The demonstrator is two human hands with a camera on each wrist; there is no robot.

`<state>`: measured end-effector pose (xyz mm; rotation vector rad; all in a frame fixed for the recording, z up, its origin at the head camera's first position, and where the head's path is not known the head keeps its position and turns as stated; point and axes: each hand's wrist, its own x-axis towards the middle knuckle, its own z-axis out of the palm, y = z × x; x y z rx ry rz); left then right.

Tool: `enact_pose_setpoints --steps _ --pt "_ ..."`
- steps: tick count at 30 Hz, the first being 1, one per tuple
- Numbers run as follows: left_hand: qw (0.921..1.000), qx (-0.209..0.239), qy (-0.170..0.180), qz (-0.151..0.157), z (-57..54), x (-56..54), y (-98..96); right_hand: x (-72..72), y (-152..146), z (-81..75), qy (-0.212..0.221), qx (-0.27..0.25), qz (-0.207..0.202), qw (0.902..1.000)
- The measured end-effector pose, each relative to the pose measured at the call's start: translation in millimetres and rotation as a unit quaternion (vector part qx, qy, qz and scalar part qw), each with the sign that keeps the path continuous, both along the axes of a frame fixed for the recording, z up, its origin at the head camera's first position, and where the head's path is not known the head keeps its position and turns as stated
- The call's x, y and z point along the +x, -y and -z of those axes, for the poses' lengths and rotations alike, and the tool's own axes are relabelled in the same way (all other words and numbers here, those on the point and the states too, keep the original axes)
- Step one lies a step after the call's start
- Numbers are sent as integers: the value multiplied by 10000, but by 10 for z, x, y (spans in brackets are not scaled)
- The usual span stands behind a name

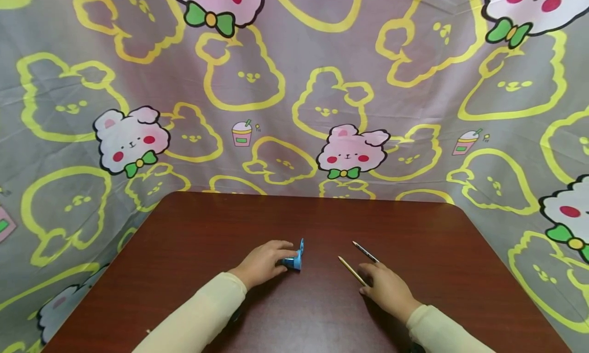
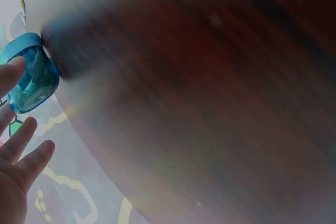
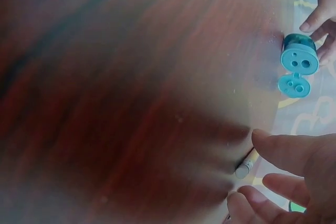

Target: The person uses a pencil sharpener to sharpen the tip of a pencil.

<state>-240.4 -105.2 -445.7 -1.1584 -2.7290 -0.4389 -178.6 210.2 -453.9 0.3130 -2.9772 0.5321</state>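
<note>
A blue pencil sharpener (image 1: 291,263) with a see-through body lies on its side on the table, its hinged lid flipped away from the holed face (image 3: 300,59). My left hand (image 1: 264,263) holds it between thumb and forefinger, the other fingers spread. Two pencils lie by my right hand (image 1: 388,289). The light wooden pencil (image 1: 350,268) passes between thumb and fingers, which stand apart around its end (image 3: 243,170) in the right wrist view. The dark-patterned pencil (image 1: 364,250) lies beyond, its rear end hidden by the fingers. Both tips point away, toward the upper left.
The dark reddish-brown table (image 1: 230,220) has rounded far corners. A grey cloth curtain (image 1: 285,123) with cartoon animals hangs behind it and along both sides. A small pale bit (image 1: 149,331) lies near the left sleeve.
</note>
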Motion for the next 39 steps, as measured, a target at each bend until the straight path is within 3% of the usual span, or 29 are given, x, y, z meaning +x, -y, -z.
enact_pose_setpoints --steps 6,22,39 --pt "9997 25 -169 162 24 -17 0 -9 11 6 -5 -34 23 10000" --pt "9987 178 -210 435 43 -60 -48 -50 30 15 73 -147 25 9999" --pt "9987 258 -120 416 49 -33 -113 -57 25 -15 190 -105 116 9997"
